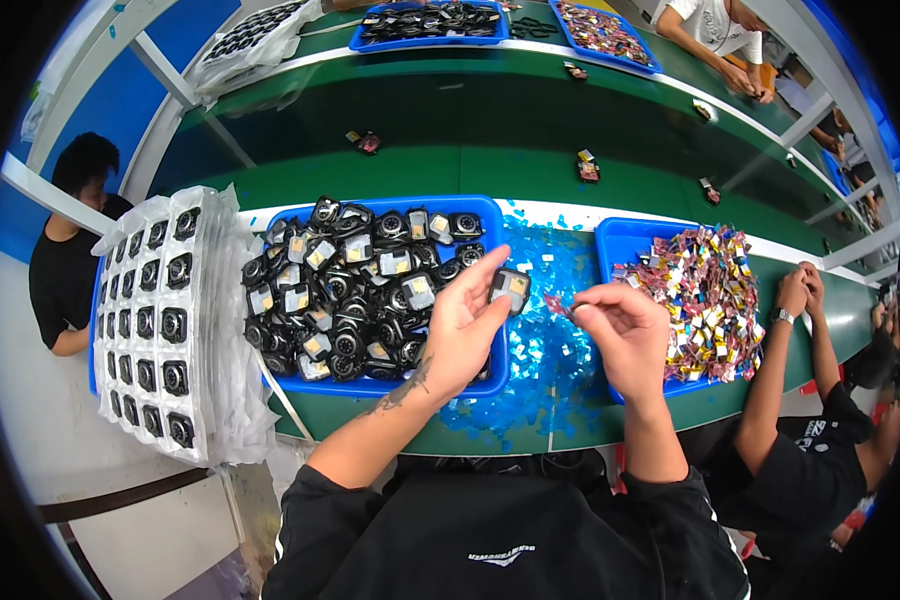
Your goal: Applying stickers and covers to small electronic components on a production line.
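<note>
My left hand (462,328) holds a small black watch case (511,288) between thumb and fingers, its face with a pale square patch turned up. To its right, my right hand (625,340) is closed in a pinch on a small reddish piece (556,303), partly hidden by the fingertips. Beside and beneath my left hand, a blue tray (490,215) is heaped with black watch cases (350,290). Past my right hand, another blue tray (607,240) holds a pile of small red, yellow and white electronic parts (705,300). Scraps of blue film (545,370) cover the bench between the trays.
Stacked white plastic trays (135,320) with watch cases stand at the left. Across the green conveyor (420,170), loose parts (588,168) lie scattered, with more blue trays (430,42) behind. One person (70,240) sits left; another's arms (770,350) reach in at right.
</note>
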Tool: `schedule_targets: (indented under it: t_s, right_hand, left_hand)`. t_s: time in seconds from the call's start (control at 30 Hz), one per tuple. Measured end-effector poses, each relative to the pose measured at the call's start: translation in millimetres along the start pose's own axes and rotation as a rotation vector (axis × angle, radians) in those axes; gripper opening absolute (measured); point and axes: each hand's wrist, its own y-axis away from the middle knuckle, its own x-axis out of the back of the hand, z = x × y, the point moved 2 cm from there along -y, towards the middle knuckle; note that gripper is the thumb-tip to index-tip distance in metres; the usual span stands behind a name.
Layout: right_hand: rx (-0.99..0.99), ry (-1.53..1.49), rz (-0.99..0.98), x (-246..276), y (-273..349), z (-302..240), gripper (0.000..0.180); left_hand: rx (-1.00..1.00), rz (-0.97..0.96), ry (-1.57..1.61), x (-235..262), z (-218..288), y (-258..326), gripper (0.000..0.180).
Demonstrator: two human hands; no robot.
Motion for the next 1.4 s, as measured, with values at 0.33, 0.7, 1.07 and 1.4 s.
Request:
schedule_targets:
  t_s: [0.33, 0.7, 1.07, 1.4]
  right_hand:
    - [0.082, 0.401, 0.043, -37, -6, -17, 0.012]
    - [0.070, 0.464, 0.022, -35, -10, -21, 0.009]
    - [0.106, 0.437, 0.030, -34, -11, -22, 0.010]
    - [0.078, 0.494, -0.029, -29, -17, -20, 0.020]
  left_hand:
    - [-0.132, -0.030, -0.003, -7, 6, 10, 0.040]
    - [-0.056, -0.126, 0.166, -10, -5, 14, 0.036]
    - [-0.048, -0.154, 0.153, -11, -11, 15, 0.033]
    - [0.002, -0.121, 0.320, -17, -11, 20, 0.031]
